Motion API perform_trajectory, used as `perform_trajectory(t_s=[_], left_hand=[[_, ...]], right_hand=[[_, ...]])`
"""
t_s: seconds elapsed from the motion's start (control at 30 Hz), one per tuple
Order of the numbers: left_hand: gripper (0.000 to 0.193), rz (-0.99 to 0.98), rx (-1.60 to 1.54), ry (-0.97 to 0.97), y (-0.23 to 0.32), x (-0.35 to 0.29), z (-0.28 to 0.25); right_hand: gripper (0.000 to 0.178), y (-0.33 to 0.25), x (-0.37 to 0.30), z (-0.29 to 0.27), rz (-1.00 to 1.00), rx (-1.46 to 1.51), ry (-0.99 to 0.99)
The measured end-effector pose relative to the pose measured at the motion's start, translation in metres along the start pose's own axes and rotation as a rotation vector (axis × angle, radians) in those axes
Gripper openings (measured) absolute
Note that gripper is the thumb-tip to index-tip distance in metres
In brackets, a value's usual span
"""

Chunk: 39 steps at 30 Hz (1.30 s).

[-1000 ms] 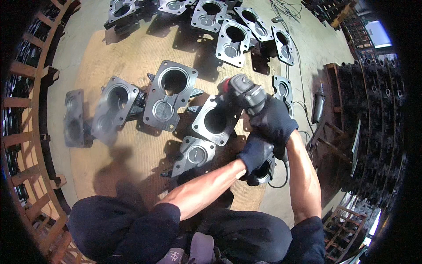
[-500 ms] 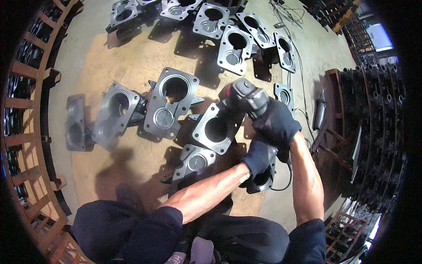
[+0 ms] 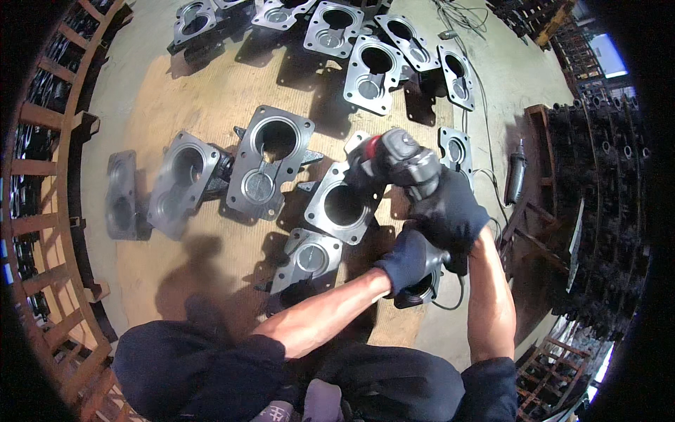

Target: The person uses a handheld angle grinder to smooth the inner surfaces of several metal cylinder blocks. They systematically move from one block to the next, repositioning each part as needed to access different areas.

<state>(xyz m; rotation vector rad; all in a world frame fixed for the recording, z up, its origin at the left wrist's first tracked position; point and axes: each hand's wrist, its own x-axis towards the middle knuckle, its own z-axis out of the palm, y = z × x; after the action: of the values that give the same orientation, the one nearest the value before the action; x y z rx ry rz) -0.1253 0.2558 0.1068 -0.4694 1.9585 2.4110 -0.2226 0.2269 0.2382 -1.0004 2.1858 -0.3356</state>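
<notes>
Both of my hands, in dark gloves, are closed on an angle grinder (image 3: 415,165). My right hand (image 3: 453,211) wraps its body just behind the head. My left hand (image 3: 408,260) grips it farther back, nearer to me. The grinder's head is over the upper right part of a grey metal casting (image 3: 322,219) with a large round bore; whether the disc touches it, I cannot tell. In front of my left forearm lies a smaller-looking casting flange (image 3: 311,259). Another casting (image 3: 259,186) stands to the left, and part of one (image 3: 415,295) shows below my left hand.
More castings stand in a group at the far side (image 3: 373,84) and at the left (image 3: 169,204), on a brown sheet (image 3: 211,91). A second handheld tool (image 3: 517,176) lies at the right near cables (image 3: 485,133). Wooden racking (image 3: 39,169) and stacked dark parts (image 3: 605,211) flank the area.
The grinder's head has moved slightly right across the casting, with my right hand. My left hand has shifted slightly left. The castings keep their places.
</notes>
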Motion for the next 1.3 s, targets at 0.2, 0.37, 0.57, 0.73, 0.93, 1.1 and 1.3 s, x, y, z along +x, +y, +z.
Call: perform_trajectory(t_s=[0.2,0.37,0.57,0.73,0.93,1.1,1.3], left_hand=[[0.041,0.100,0.939,0.563,0.045,-0.077,-0.079],[0.049,0.087,1.431,0.582,-0.004,-0.086,-0.082],[0.036,-0.021,1.433,0.425,-0.011,-0.088,-0.089],[0.034,0.006,1.373,0.476,-0.010,-0.085,-0.087],[0.035,0.018,1.380,0.482,-0.012,-0.089,-0.088],[0.034,0.006,1.403,0.479,-0.007,-0.089,-0.087],[0.034,0.000,1.348,0.486,-0.013,-0.087,-0.087]], right_hand=[[0.041,0.028,0.002,-0.010,-0.089,0.095,0.051],[0.048,0.038,-0.011,-0.017,-0.026,0.070,0.030],[0.042,0.014,0.005,-0.015,-0.009,-0.086,-0.033],[0.043,-0.003,0.028,-0.016,-0.033,-0.169,-0.106],[0.049,0.008,0.017,-0.015,-0.037,-0.217,-0.050],[0.048,0.024,0.022,-0.011,0.015,-0.149,0.015],[0.042,-0.015,0.037,-0.012,-0.096,-0.244,-0.099]])
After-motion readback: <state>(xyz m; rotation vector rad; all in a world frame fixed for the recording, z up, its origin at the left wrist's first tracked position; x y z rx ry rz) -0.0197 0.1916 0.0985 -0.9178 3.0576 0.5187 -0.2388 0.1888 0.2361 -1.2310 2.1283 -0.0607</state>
